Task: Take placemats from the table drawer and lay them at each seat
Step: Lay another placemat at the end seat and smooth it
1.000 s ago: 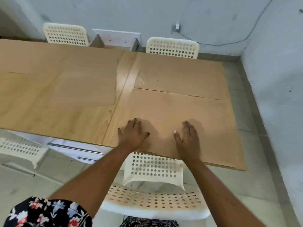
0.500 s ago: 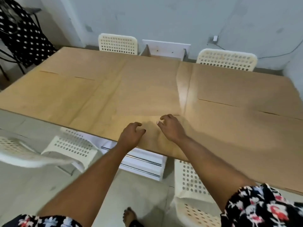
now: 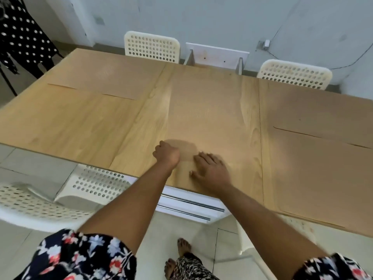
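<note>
The far drawer [image 3: 217, 55] is standing open, its contents hidden. The left hand [image 3: 167, 153] is curling into a fist on the table [image 3: 201, 110]; the right hand [image 3: 212, 171] is resting flat, fingers slightly spread.

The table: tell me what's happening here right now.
A person stands at the near edge of the wooden table, both hands on the bare strip in the middle. The left hand is curled into a loose fist; the right hand rests flat. Tan placemats already lie on it: one far left, two on the right. A white drawer stands open on the far side, between two chairs.
</note>
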